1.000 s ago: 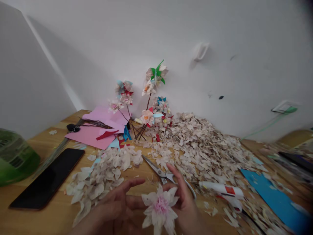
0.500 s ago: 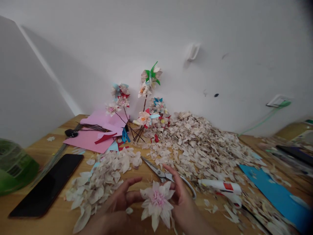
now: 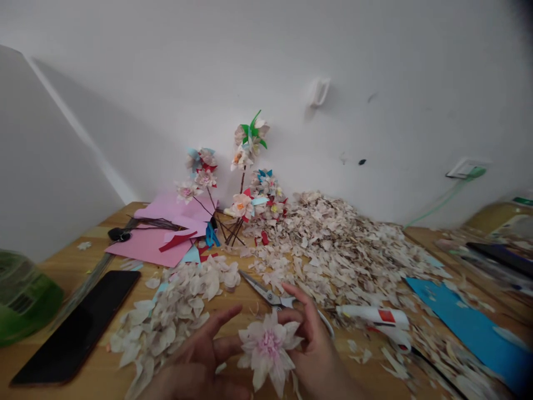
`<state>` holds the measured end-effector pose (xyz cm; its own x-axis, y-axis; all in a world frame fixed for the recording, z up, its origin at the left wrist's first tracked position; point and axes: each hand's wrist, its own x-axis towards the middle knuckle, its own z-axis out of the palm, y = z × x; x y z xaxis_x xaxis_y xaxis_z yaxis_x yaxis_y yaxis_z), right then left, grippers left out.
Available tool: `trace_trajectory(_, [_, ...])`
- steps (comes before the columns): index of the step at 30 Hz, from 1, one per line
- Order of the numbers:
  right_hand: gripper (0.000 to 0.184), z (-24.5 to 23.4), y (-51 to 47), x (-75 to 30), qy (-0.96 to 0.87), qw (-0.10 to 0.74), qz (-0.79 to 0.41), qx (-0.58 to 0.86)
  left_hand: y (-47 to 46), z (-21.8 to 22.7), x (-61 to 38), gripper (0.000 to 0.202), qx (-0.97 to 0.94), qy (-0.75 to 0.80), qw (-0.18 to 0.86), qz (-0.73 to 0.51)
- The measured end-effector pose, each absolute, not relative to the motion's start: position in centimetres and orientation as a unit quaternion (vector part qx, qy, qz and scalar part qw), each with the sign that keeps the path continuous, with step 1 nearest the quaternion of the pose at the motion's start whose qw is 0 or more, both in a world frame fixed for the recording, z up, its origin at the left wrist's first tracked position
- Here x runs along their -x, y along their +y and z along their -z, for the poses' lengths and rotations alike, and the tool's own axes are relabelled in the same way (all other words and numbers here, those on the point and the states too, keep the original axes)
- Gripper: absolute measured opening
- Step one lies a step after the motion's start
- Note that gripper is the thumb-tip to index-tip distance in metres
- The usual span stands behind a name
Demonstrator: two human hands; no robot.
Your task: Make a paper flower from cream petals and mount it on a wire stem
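Observation:
A handmade flower (image 3: 268,347) with pale, pointed petals and a pink fringed centre is held low at the front, facing up toward me. My right hand (image 3: 314,347) grips its right edge, thumb and bent fingers at the petals, forefinger raised. On the other side, my left hand (image 3: 208,350) has its forefinger stretched out, while another finger and the thumb reach the flower's left edge and underside. Part of that grip is hidden by petals. Behind the right hand, scissors (image 3: 266,293) lie on the table, blades pointing away to the left. Loose pale petals (image 3: 166,325) are heaped beside the left hand.
A big petal heap (image 3: 345,239) spreads back right. A white glue gun (image 3: 375,316) and blue sheet (image 3: 458,322) lie right. Leftward are a phone (image 3: 79,328), pink paper (image 3: 154,244) and green container (image 3: 29,300). Finished flowers on stems (image 3: 241,205) lean against the wall.
The flower has turned a little and its right petals now lie over the right hand's fingers. The right fingers have shifted along the petals; the view has moved slightly.

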<state>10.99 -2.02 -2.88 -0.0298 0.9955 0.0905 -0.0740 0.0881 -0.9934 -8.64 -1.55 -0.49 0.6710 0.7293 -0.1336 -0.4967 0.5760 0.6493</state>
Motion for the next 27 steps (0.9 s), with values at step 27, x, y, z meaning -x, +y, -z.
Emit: trace_trajectory(27, [0.067, 3.3, -1.3, -12.0, -0.628, 0.481, -0.425, 0.440, -0.9, 2.2, 9.6, 0.116, -0.283, 0.182, 0.886, -0.319])
